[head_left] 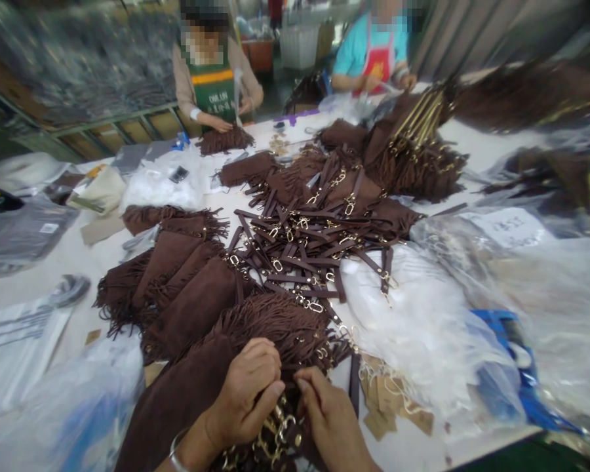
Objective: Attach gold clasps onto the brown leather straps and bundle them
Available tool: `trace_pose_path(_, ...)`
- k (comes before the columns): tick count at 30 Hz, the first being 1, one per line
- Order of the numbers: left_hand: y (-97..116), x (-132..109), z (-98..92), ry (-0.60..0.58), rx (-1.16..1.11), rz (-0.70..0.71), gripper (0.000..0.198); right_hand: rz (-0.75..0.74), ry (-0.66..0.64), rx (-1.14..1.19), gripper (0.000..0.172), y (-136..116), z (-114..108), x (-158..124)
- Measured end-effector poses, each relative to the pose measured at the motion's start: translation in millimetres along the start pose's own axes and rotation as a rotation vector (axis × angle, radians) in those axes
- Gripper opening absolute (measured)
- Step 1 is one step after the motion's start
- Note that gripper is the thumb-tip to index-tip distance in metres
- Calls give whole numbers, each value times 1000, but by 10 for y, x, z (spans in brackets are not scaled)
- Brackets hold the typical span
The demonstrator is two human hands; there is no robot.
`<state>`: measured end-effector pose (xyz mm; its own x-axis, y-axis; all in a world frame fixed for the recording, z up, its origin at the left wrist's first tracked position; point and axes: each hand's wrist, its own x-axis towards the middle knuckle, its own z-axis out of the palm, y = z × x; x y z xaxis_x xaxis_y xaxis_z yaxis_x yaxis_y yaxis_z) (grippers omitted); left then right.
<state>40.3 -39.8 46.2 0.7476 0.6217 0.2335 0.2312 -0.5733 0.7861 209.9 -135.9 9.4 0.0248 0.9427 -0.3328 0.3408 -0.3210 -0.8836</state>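
Note:
At the near edge of the table, my left hand (248, 390) is closed, thumb against the curled fingers, with a bracelet on its wrist. Close beside it, my right hand (327, 410) pinches with thumb and forefinger. A narrow dark brown strap (289, 371) runs between the two hands; its ends are hidden by my fingers. Beneath them hangs a cluster of gold clasps (275, 429) on brown leather. A brown suede fringed bag (187, 393) lies under and left of my left hand. Just beyond my hands spreads brown fringe (280, 321).
Brown wrist straps with gold clasps (309, 242) are heaped mid-table. Fringed bags (191, 288) lie stacked left. White plastic bags (413, 314) and cardboard tags (383, 396) are at right. A clear bag (78, 400) lies near left. Two people work across the table (447, 452).

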Motion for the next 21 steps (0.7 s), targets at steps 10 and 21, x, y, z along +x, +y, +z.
trace_pose_path(10, 98, 49, -2, -198, 202, -29, 16, -123, 38, -224, 23, 132, -62, 82)
trace_pose_path(21, -46, -93, 88, -54, 586, -26, 17, -134, 234, -321, 27, 215, 24, -19)
